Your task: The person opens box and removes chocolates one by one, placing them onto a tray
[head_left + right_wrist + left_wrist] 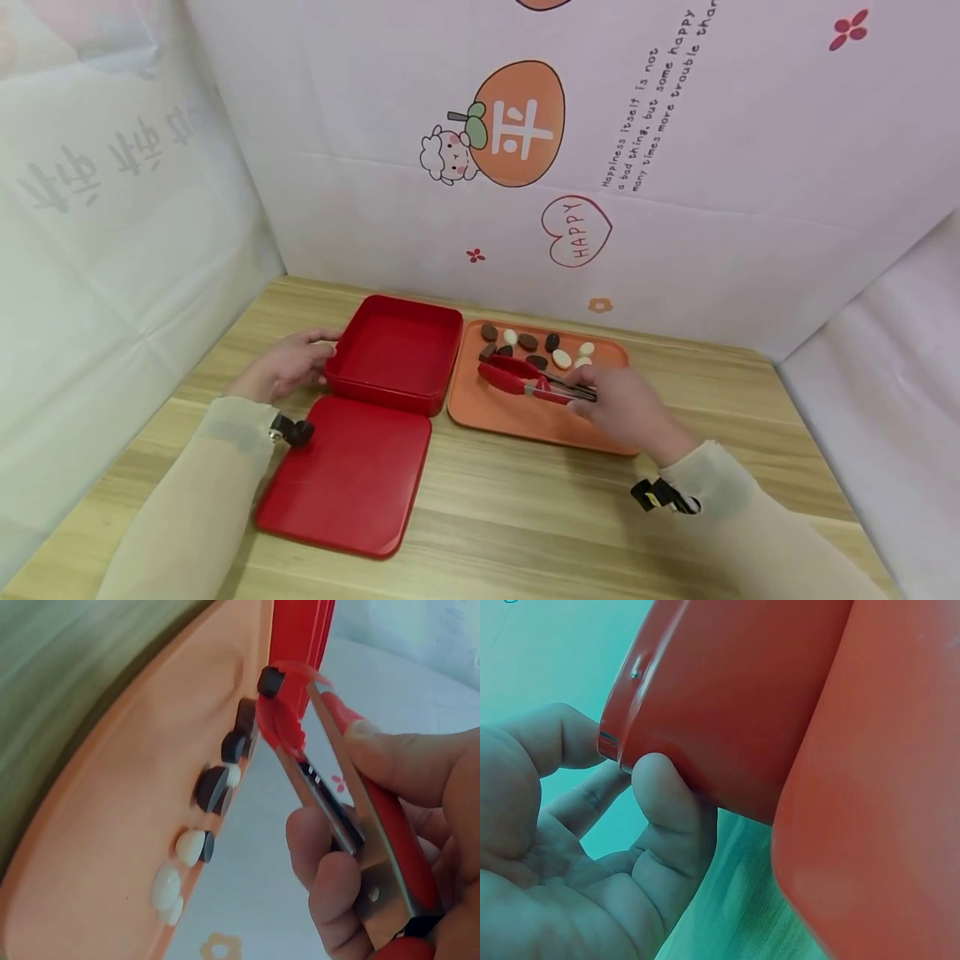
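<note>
My left hand (pixel 296 362) is at the left wall of an open red box (pixel 393 346), its fingertips touching the outside by the rim. Inside, the box holds nothing. In my right hand (pixel 618 404) I grip metal tongs with red tips (pixel 502 379), held over an orange tray (pixel 480 408). The tongs' tips are at the tray's left side, and a dark brown piece (pixel 270 681) shows at them in the right wrist view. Several brown and white oval pieces, like chocolates or candies (pixel 561 359), lie along the tray's far side.
A flat red lid (pixel 348 483) lies in front of the box, right against it. The box and tray stand side by side on a wood-grain table (pixel 517 517). White printed cloth (pixel 390 183) hangs behind and along both sides.
</note>
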The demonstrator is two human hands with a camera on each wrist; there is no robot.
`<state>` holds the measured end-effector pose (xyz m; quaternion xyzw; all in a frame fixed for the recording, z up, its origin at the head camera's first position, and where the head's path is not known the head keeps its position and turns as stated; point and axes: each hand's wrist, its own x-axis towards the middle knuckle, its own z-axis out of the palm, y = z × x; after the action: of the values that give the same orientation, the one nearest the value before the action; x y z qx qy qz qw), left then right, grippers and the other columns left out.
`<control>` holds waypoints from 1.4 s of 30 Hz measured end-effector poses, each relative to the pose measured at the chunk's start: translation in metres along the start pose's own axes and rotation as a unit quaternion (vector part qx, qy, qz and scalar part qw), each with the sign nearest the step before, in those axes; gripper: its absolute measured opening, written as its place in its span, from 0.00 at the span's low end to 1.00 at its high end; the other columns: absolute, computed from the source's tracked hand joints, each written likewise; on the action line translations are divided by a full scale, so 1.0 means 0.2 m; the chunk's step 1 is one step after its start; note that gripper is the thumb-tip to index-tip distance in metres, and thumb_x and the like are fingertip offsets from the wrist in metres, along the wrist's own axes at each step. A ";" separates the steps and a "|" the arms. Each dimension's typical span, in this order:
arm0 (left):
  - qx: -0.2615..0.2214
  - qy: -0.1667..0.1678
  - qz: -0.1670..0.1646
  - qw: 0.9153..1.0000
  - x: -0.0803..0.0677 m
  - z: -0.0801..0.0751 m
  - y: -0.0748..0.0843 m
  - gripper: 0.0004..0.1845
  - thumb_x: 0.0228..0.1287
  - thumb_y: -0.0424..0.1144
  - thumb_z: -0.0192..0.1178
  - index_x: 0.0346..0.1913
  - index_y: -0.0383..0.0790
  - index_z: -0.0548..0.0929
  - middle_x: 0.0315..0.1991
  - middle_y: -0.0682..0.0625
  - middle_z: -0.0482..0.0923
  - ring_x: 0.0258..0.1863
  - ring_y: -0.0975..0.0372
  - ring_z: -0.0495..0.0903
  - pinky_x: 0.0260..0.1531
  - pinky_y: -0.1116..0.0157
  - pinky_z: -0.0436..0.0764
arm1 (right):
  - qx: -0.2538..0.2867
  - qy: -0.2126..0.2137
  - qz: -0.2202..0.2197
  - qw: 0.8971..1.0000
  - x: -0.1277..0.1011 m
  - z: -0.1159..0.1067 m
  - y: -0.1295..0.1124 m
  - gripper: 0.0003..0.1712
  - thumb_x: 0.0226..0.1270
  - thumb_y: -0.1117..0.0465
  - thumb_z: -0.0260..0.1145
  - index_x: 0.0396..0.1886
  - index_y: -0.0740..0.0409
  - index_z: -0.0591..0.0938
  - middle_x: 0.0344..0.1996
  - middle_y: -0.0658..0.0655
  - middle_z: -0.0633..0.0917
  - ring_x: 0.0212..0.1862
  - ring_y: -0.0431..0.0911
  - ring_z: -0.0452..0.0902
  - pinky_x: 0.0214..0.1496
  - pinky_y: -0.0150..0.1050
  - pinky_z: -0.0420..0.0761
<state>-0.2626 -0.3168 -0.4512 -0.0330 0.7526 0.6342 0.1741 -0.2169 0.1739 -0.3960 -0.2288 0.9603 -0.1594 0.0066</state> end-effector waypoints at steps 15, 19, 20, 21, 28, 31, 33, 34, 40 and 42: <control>0.002 0.001 0.010 1.000 0.00 0.01 0.00 0.28 0.76 0.32 0.47 0.75 0.32 0.59 0.58 0.31 0.73 0.39 0.54 0.78 0.33 0.62 0.80 | -0.002 0.000 0.012 1.000 -0.08 0.04 -0.03 0.12 0.61 0.59 0.75 0.44 0.54 0.85 0.24 0.44 0.80 0.21 0.43 0.67 0.24 0.40 0.68; -0.001 0.001 0.012 1.000 0.00 0.01 -0.01 0.29 0.75 0.31 0.47 0.75 0.31 0.58 0.56 0.33 0.74 0.40 0.54 0.78 0.32 0.62 0.80 | 0.003 -0.003 0.015 1.000 -0.10 0.05 -0.02 0.13 0.61 0.59 0.75 0.45 0.55 0.85 0.25 0.44 0.81 0.20 0.42 0.67 0.24 0.40 0.69; -0.003 0.001 0.012 1.000 0.00 0.01 0.00 0.29 0.75 0.31 0.47 0.75 0.31 0.58 0.55 0.33 0.75 0.39 0.54 0.78 0.32 0.62 0.80 | 0.003 -0.002 0.014 1.000 -0.10 0.05 -0.02 0.14 0.62 0.59 0.75 0.45 0.55 0.85 0.26 0.44 0.81 0.21 0.41 0.68 0.25 0.40 0.70; -0.003 0.001 0.012 1.000 0.00 0.01 0.00 0.29 0.75 0.31 0.47 0.75 0.31 0.58 0.55 0.33 0.75 0.40 0.54 0.78 0.32 0.63 0.80 | 0.004 -0.001 0.013 1.000 -0.10 0.04 -0.01 0.14 0.62 0.58 0.75 0.46 0.56 0.85 0.27 0.44 0.82 0.21 0.41 0.68 0.25 0.40 0.71; -0.008 -0.002 0.016 1.000 0.01 0.01 -0.01 0.29 0.73 0.30 0.47 0.75 0.30 0.58 0.55 0.32 0.75 0.40 0.54 0.79 0.31 0.63 0.79 | 0.009 0.000 0.019 1.000 -0.13 0.03 -0.01 0.17 0.63 0.56 0.74 0.49 0.58 0.85 0.33 0.48 0.85 0.25 0.40 0.71 0.30 0.42 0.74; -0.009 -0.002 0.015 1.000 0.01 0.01 -0.01 0.30 0.73 0.30 0.47 0.75 0.30 0.57 0.55 0.32 0.74 0.40 0.54 0.79 0.31 0.63 0.79 | 0.007 0.000 0.026 1.000 -0.14 0.03 -0.01 0.19 0.63 0.56 0.74 0.51 0.58 0.85 0.34 0.48 0.85 0.25 0.40 0.71 0.30 0.42 0.74; -0.006 -0.003 0.015 1.000 0.00 0.00 -0.01 0.30 0.74 0.30 0.47 0.76 0.30 0.57 0.56 0.32 0.74 0.41 0.53 0.78 0.32 0.62 0.80 | 0.005 0.002 0.029 1.000 -0.14 0.02 -0.01 0.19 0.63 0.56 0.74 0.51 0.58 0.85 0.33 0.48 0.85 0.25 0.40 0.70 0.30 0.41 0.73; -0.006 -0.001 0.013 1.000 0.00 0.00 -0.01 0.29 0.74 0.31 0.47 0.75 0.31 0.57 0.56 0.33 0.74 0.41 0.53 0.78 0.32 0.62 0.80 | 0.006 0.003 0.031 0.999 -0.14 0.02 -0.01 0.19 0.63 0.56 0.74 0.51 0.58 0.85 0.33 0.48 0.85 0.24 0.41 0.70 0.29 0.41 0.73; -0.001 -0.001 0.011 1.000 0.00 0.01 0.00 0.29 0.74 0.31 0.47 0.76 0.31 0.57 0.57 0.32 0.73 0.43 0.52 0.78 0.33 0.61 0.80 | 0.024 0.028 0.038 0.999 -0.20 0.00 0.01 0.17 0.62 0.57 0.75 0.49 0.58 0.85 0.44 0.58 0.86 0.24 0.40 0.70 0.26 0.39 0.71; 0.000 -0.001 0.010 1.000 0.00 0.01 0.00 0.30 0.74 0.32 0.47 0.76 0.31 0.57 0.58 0.31 0.73 0.43 0.51 0.78 0.33 0.61 0.80 | 0.033 0.039 0.045 0.998 -0.23 -0.01 0.03 0.17 0.62 0.58 0.75 0.49 0.59 0.85 0.52 0.62 0.83 0.26 0.40 0.71 0.27 0.38 0.73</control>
<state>-0.2612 -0.3148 -0.4515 -0.0249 0.7527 0.6359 0.1685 -0.1781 0.2005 -0.3992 -0.1791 0.9632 -0.1996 -0.0157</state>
